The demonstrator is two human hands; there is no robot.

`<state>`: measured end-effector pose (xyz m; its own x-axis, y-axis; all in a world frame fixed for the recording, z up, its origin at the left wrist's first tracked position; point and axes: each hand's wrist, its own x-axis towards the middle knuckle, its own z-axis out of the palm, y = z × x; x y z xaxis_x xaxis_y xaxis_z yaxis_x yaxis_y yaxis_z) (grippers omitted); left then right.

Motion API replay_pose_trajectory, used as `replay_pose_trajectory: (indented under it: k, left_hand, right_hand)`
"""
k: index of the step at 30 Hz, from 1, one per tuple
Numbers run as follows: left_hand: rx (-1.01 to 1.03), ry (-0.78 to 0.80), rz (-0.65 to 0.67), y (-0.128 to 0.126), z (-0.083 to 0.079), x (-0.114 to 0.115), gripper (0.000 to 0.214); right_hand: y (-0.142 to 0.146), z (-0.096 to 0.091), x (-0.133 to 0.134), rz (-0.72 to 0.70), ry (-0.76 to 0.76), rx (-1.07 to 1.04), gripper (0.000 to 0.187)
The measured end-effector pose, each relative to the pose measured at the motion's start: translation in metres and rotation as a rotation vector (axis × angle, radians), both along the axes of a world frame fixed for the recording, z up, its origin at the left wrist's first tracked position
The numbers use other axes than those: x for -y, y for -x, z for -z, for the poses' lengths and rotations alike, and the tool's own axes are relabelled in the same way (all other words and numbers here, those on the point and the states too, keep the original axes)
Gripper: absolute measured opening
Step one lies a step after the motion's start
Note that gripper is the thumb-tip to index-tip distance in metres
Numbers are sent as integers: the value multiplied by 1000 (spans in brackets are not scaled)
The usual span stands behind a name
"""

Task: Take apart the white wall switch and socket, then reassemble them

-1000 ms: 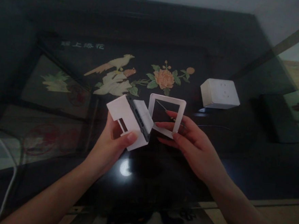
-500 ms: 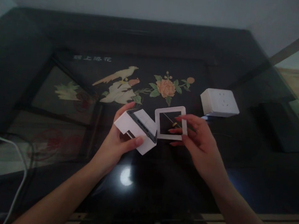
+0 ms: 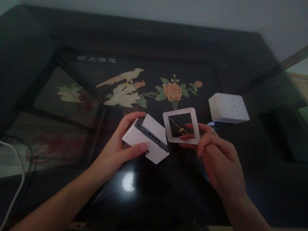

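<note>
My left hand (image 3: 123, 139) is closed around a white box-shaped socket housing (image 3: 156, 131), tilted, with a dark grey strip along its edge and a notch near my thumb. My right hand (image 3: 217, 151) grips a white square frame (image 3: 182, 112) at its lower right corner. Several fingers show through and behind the frame's opening. The frame is held just right of the housing; whether the two touch, I cannot tell. Both pieces are above the dark glossy table (image 3: 148, 203).
A white box with socket holes (image 3: 229, 108) rests on the table at the right. Farther right lies a dark flat object (image 3: 291, 134). A white cable (image 3: 20, 173) runs along the left side. Flower and bird decoration (image 3: 173, 92) shows in the tabletop.
The housing has shifted slightly right and turned in my left hand. The frame has tilted, and my right hand's grip has moved toward its lower right corner.
</note>
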<state>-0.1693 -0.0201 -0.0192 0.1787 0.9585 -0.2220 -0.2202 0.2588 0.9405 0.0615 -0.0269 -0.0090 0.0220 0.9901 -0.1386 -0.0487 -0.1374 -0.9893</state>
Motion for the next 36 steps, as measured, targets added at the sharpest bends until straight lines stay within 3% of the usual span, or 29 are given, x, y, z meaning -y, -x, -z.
replay_pose_trajectory:
  k: [7, 10, 12, 18, 21, 25, 27, 30, 36]
  left_hand:
    - [-306, -195, 174, -2, 10, -3, 66]
    - [-519, -378, 184, -5, 13, 0, 75]
    - [-598, -450, 202, -7, 14, 3, 80]
    - [-701, -445, 303, -9, 19, 4, 95]
    - [-754, -452, 343, -9, 20, 3, 98]
    - [-781, -460, 373, -7, 18, 1, 105]
    - [-786, -469, 389, -7, 17, 0, 108]
    - [-784, -491, 414, -7, 14, -1, 111]
    - [-794, -480, 459, -8, 11, -2, 113]
  right_hand:
    - [-6, -4, -3, 80, -72, -66, 26]
    - [-8, -1, -3, 100, -153, 55, 12]
    - [-9, 0, -2, 121, -217, 186, 19]
    - [-8, -10, -3, 182, -298, 409, 17]
    - [-6, -23, -19, 157, -343, 437, 22]
    - [10, -30, -73, -100, -333, 392, 28]
    - [28, -23, -105, -282, -237, 383, 34]
    - [63, -2, -144, -412, -128, 419, 34]
    - [136, 28, -176, -614, -15, 512, 35]
